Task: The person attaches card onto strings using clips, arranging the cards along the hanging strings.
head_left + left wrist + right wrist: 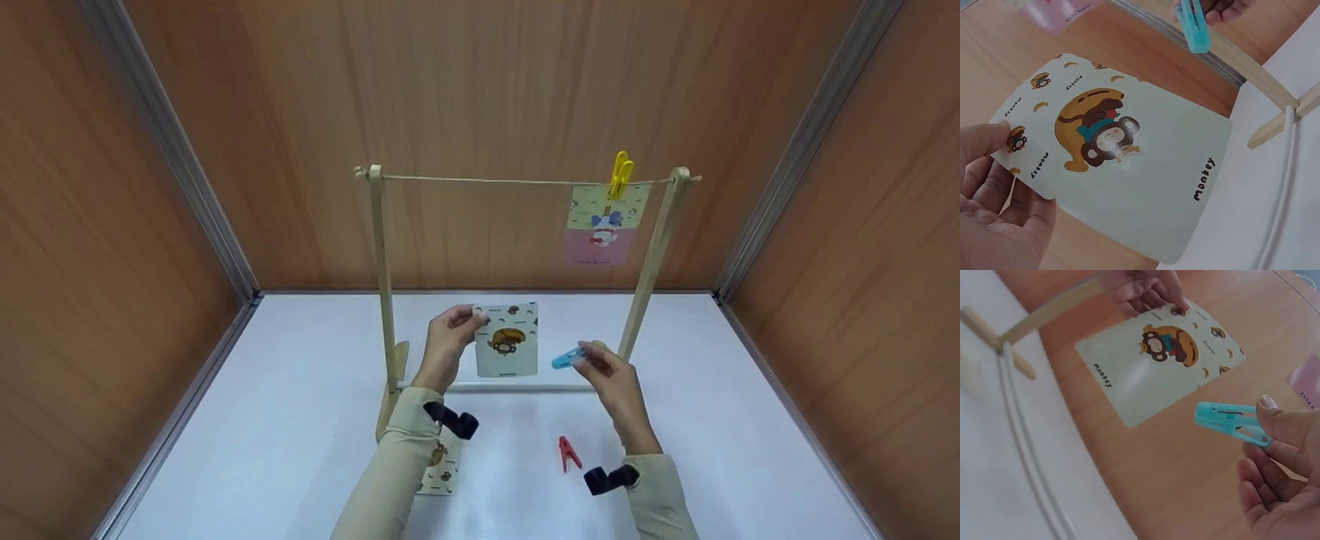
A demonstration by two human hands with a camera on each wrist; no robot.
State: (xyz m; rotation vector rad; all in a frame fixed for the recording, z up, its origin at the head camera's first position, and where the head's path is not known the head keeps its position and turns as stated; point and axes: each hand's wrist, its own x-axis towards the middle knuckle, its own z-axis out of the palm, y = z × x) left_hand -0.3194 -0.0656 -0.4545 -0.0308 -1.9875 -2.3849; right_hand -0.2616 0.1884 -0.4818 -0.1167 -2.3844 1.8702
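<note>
My left hand [448, 346] pinches a pale green monkey card [507, 360] by its upper left edge, thumb in front. The card is upright in the head view, with a monkey and banana print and the word "monkey" near its bottom. To its right, my right hand [613, 379] holds a light blue clothespin [568, 358] by its handle end between thumb and fingers. In the right wrist view the clothespin [1227, 417] points toward the card [1129, 391], with a gap between them. Above, a string [480, 180] runs between two wooden posts.
A yellow clothespin [620, 176] clips a green and pink card [600, 244] to the string's right part. On the white table lie a red clothespin [568, 454] and another card [444, 472], partly hidden under my left forearm. The stand's posts [381, 262] rise at both sides.
</note>
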